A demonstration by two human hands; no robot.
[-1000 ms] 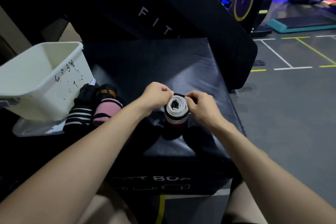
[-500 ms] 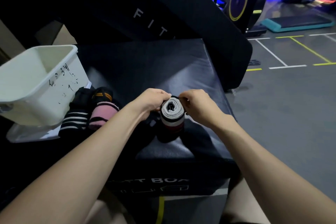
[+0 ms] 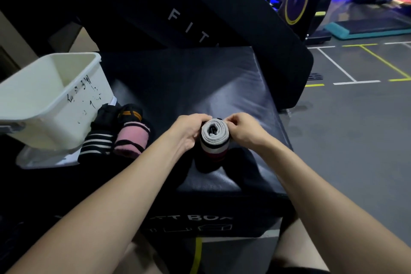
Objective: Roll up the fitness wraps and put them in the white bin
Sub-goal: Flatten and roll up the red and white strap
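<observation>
A rolled fitness wrap (image 3: pixel 214 138), grey at its end with black, white and dark red bands, stands upright on the black padded box (image 3: pixel 200 87). My left hand (image 3: pixel 189 129) grips its left side, and my right hand (image 3: pixel 241 128) pinches its top right edge. The white bin (image 3: pixel 73 104) stands at the left, tilted, and looks empty inside. Beside the bin lie several other wraps: a black one with white stripes (image 3: pixel 97 143), a pink one (image 3: pixel 132 140) and a black one with orange stripes (image 3: pixel 130 113).
A large black pad (image 3: pixel 200 6) with white letters leans behind the box. The box's front edge is near my knees. To the right is grey gym floor (image 3: pixel 355 129) with white and yellow lines, and exercise machines stand far back.
Both hands stay on the rolled wrap with only small finger shifts at its top. The view has shifted slightly.
</observation>
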